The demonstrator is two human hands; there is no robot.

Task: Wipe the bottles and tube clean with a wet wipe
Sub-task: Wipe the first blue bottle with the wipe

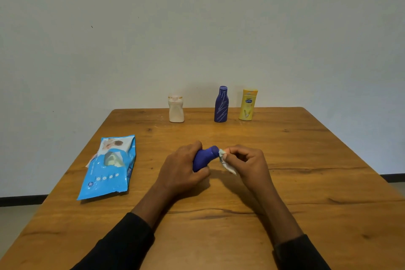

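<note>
Blue plastic pack (108, 166) of wipes lies flat at the near left of the table (306, 182), its flap lifted and a wipe showing at the opening. Right of it, at the far edge, a white bottle (176, 109) stands upright, apart from the others. The left hand (182, 166), near centre, is curled round the body of a small held bottle (205, 159), blue, tilted with its cap end pointing up and to the right; whether its base touches the table cannot be confirmed. Behind it, at the far edge, a marked bottle (221, 105), also blue, stands upright with pale scribbles across its body and is judged not yet wiped. The wipe (225, 160), white and crumpled, touches the cap of the held bottle, a tail hanging below. A yellow tube (247, 105) stands upright just beside the marked bottle, on its right. The right hand (249, 163) pinches the wipe between thumb and fingertips, its other fingers curled. Assessment: the held bottle appears light, rigid and smooth, and is likely to turn slippery once wet; a full wrap round the wide body is the sound hold, leaving neck and cap free. The wipe is soft and limp and needs bunching under the fingertips to bear pressure. The far containers are judged light and easily toppled; take each round the midbody, not by the cap.
</note>
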